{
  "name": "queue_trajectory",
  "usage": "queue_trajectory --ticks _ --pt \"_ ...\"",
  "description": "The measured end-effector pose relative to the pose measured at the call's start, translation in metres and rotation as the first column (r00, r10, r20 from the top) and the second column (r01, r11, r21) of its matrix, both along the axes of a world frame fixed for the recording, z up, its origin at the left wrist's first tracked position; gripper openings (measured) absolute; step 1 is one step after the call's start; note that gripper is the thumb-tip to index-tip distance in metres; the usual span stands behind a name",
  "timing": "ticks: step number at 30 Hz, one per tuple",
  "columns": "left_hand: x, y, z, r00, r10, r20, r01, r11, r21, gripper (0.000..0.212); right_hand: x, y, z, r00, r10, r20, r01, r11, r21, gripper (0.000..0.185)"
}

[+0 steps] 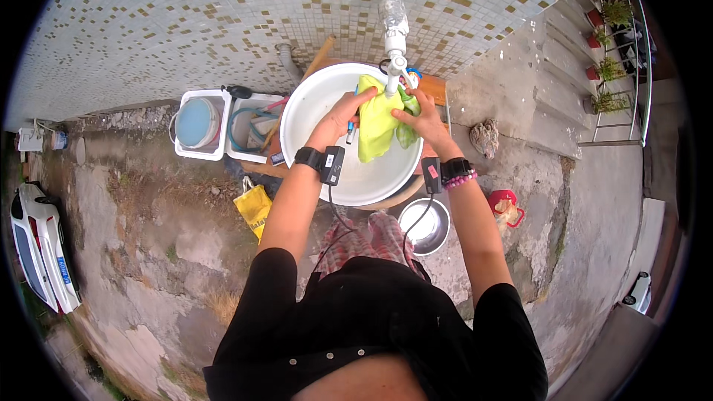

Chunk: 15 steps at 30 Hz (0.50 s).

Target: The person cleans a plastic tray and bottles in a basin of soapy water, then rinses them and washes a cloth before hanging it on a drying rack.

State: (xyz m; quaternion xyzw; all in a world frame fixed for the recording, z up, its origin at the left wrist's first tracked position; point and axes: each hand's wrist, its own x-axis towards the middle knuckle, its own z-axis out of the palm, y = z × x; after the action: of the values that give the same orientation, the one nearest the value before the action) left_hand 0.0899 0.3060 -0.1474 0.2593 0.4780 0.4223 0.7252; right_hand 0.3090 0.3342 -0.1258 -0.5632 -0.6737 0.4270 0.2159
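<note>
Both my hands are over a large white basin [317, 100] below a white tap [395, 61]. My left hand [340, 117] grips the left edge of a yellow-green cloth [374, 128], thumb on its face. A slim blue object [350, 129] shows by its fingers; what it is I cannot tell. My right hand [423, 114] has its fingers on the cloth's right side and on a green-and-white patterned cloth [408, 136] beside it. The tap's spout partly covers the top of the cloths. Whether water runs is not clear.
A metal bowl [440, 228] lies on the ground below the basin. Left of the basin are two white tubs [184, 147], one holding a bucket [195, 122], and a yellow bag [253, 209]. A red plastic stool [504, 196] and a crumpled rag [484, 138] are at right. A tiled wall [239, 28] rises behind.
</note>
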Motion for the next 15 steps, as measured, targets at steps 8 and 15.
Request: queue_trajectory --ticks 8,15 --pt "0.013 0.026 -0.026 0.988 0.129 -0.088 -0.128 0.992 0.015 0.045 0.007 0.009 -0.007 0.983 -0.173 -0.053 0.18 0.967 0.182 0.041" --pt "0.018 -0.012 0.009 0.99 0.127 -0.061 -0.136 0.972 -0.189 0.052 -0.021 -0.03 0.015 0.983 -0.161 0.093 0.089 0.848 0.522 0.033"
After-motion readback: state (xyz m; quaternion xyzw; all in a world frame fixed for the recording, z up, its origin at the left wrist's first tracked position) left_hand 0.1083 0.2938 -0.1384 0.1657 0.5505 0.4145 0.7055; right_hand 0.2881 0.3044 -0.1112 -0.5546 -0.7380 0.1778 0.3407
